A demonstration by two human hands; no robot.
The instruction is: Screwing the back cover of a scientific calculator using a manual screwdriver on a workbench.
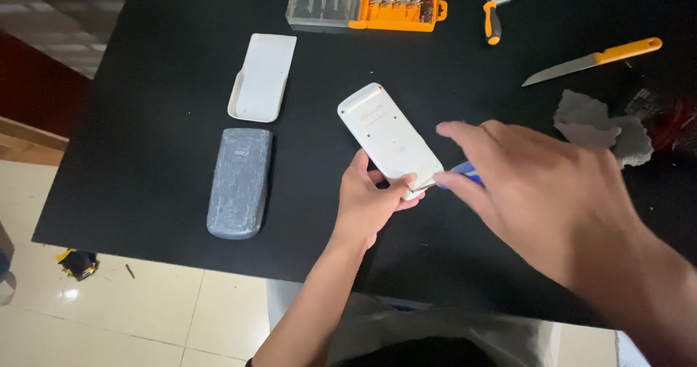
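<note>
1. My left hand (374, 200) holds the near end of a white flat case (388, 140). My thumb and fingers pinch its bottom edge tight. The case lies in the middle of the frame, on the black table (145, 84), and tilts up toward the upper left.
2. My right hand (537, 185) comes in from the lower right. My fingers are closed on a small tool with a blue handle (465, 172). Only a bit of the blue shows under my fingers.
3. The tip of the tool touches the bottom corner of the white case, right beside my left thumb.
4. To the left of the case lies a grey rubbery pad (239, 182), long and rounded. It is in the left middle of the frame.
5. Just above the grey pad lies a white shell (263, 76), open side up, like a shallow tray.
6. At the top middle of the frame sits an orange and clear box (363, 4) with shiny metal bits inside. Its clear lid is open to the left.
7. At the upper right lies a small tool with an orange and black grip (494, 20).
8. Farther right lies a knife with an orange handle (592, 60), its blade pointing down and left.
9. Below the knife lies a crumpled grey scrap (599, 126), just above my right hand.
</note>
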